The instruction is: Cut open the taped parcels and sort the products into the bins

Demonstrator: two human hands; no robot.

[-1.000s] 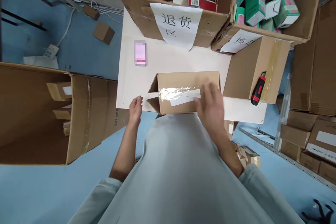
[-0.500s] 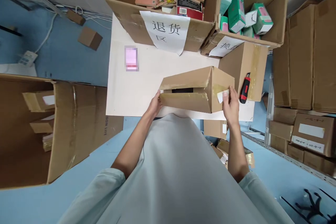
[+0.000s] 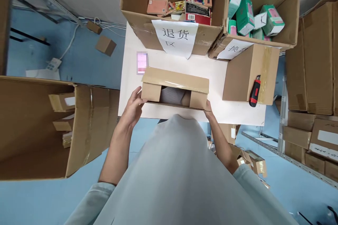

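A small cardboard box (image 3: 175,78) is held between my two hands at the front of the white table (image 3: 216,112). Its long side with the taped flap is up, and the gap between the flaps shows something grey (image 3: 171,95) inside that I cannot identify. My left hand (image 3: 134,108) grips the left end, thumb near the lower corner. At the right end, my right hand (image 3: 208,109) holds the lower corner, most of its fingers hidden behind the cardboard. A red and black box cutter (image 3: 255,91) rests on a larger closed carton (image 3: 239,74) to the right.
At the back stand two open cartons: one (image 3: 137,30) with books and small boxes, the other (image 3: 292,24) with green boxes (image 3: 245,15). A blurred pink item (image 3: 142,62) lies on the table. A big open carton (image 3: 92,126) stands left; stacked cartons (image 3: 317,52) fill the right shelf.
The cardboard box has turned and shifted left, its flap opening now facing me more. Both hands have moved with it, keeping hold of its ends. The whole view has swung slightly.
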